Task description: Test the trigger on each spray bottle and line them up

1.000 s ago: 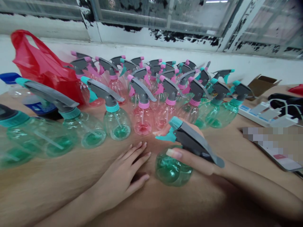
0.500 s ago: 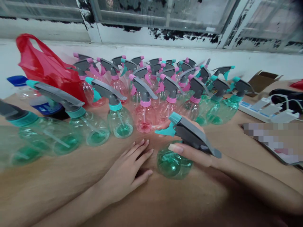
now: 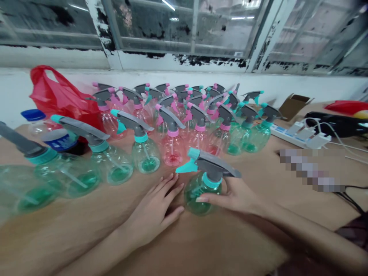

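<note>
My right hand point(image 3: 232, 197) is wrapped round the body of a green spray bottle point(image 3: 197, 205) at the near middle of the table. The bottle has a grey spray head with a turquoise trigger and nozzle pointing left; the far fingers are hidden behind it. Just left of it, my left hand point(image 3: 156, 209) lies flat on the table with fingers stretched out, holding nothing. Beyond the hands stand green spray bottles point(image 3: 146, 157) and pink spray bottles point(image 3: 173, 149) in several rows, with grey heads.
On the left a red plastic bag point(image 3: 69, 103) stands behind a drink bottle with a blue cap point(image 3: 33, 115). To the right are a white power strip point(image 3: 299, 134) with cables, a small cardboard box point(image 3: 294, 106) and a blurred-out flat item point(image 3: 310, 170). A wall with windows closes the back.
My right hand has moved from the spray head down to the bottle's body, and the bottle now shows its collar. My left hand stays put. The camera view has tilted up and shifted right.
</note>
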The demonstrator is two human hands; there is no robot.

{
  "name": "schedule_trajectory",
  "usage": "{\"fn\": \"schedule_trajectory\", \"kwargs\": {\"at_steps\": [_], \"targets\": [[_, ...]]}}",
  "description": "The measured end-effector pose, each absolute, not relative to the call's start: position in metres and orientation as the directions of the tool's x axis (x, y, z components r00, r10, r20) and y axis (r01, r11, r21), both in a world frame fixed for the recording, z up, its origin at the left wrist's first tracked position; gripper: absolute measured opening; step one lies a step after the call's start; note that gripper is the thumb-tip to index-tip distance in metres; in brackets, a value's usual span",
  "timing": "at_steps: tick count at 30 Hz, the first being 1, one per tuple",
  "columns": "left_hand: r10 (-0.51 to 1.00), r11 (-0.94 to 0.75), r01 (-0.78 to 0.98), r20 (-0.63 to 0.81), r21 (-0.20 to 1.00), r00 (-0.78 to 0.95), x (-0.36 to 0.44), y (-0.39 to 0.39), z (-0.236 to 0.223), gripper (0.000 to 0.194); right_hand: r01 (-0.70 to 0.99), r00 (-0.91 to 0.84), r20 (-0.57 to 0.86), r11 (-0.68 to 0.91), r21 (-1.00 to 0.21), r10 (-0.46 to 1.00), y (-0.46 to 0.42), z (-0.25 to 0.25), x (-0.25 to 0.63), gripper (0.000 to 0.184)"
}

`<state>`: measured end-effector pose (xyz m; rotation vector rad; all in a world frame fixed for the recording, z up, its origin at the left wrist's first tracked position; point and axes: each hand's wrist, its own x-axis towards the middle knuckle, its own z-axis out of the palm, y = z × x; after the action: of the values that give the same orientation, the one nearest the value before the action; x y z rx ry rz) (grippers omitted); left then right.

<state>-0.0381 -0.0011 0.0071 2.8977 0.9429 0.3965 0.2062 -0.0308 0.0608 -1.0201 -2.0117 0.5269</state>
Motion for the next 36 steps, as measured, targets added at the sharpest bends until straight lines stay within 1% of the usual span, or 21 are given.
{"fn": "schedule_trajectory", "kwargs": {"at_steps": [3, 5, 9, 10, 12, 14, 19, 22, 26, 32, 36], "targets": [[0.577, -0.815, 0.570, 0.241, 0.106, 0.780, -0.038, 0.001, 0.005, 0.050, 0.404, -0.347, 0.459, 0.572, -0.714, 0.818, -0.039, 0.062, 0.211, 0.062], [0.584, -0.807, 0.585, 0.255, 0.080, 0.770, -0.036, 0.001, 0.003, 0.050, 0.428, -0.331, 0.427, 0.537, -0.727, 0.842, -0.044, 0.065, 0.217, 0.061], [0.574, -0.814, 0.576, 0.260, 0.075, 0.777, -0.019, -0.002, 0.000, 0.051, 0.480, -0.321, 0.397, 0.509, -0.715, 0.860, -0.052, 0.072, 0.239, 0.052], [0.563, -0.822, 0.563, 0.257, 0.080, 0.785, -0.012, -0.004, 0.000, 0.051, 0.488, -0.319, 0.405, 0.515, -0.705, 0.857, -0.054, 0.073, 0.247, 0.052], [0.536, -0.842, 0.532, 0.249, 0.090, 0.807, 0.008, -0.006, -0.001, 0.051, 0.522, -0.302, 0.424, 0.520, -0.675, 0.854, -0.058, 0.073, 0.268, 0.058], [0.508, -0.860, 0.501, 0.237, 0.096, 0.828, 0.032, -0.006, -0.001, 0.050, 0.591, -0.248, 0.432, 0.489, -0.642, 0.867, -0.063, 0.072, 0.292, 0.062], [0.462, -0.886, 0.443, 0.193, 0.134, 0.865, 0.102, 0.002, 0.001, 0.052, 0.742, -0.046, 0.410, 0.306, -0.596, 0.911, -0.079, 0.069, 0.352, 0.055], [0.432, -0.899, 0.405, 0.184, 0.168, 0.883, 0.140, 0.009, 0.002, 0.050, 0.790, 0.055, 0.389, 0.198, -0.581, 0.920, -0.085, 0.065, 0.384, 0.050], [0.393, -0.914, 0.360, 0.185, 0.190, 0.901, 0.182, 0.017, 0.002, 0.048, 0.835, 0.169, 0.400, 0.084, -0.544, 0.901, -0.078, 0.057, 0.423, 0.045], [0.370, -0.921, 0.329, 0.198, 0.210, 0.908, 0.221, 0.025, 0.003, 0.046, 0.835, 0.236, 0.465, 0.067, -0.546, 0.853, -0.047, 0.045, 0.470, 0.046], [0.366, -0.921, 0.321, 0.207, 0.221, 0.907, 0.230, 0.029, 0.004, 0.045, 0.830, 0.249, 0.470, 0.063, -0.554, 0.846, -0.020, 0.044, 0.492, 0.043]]}}
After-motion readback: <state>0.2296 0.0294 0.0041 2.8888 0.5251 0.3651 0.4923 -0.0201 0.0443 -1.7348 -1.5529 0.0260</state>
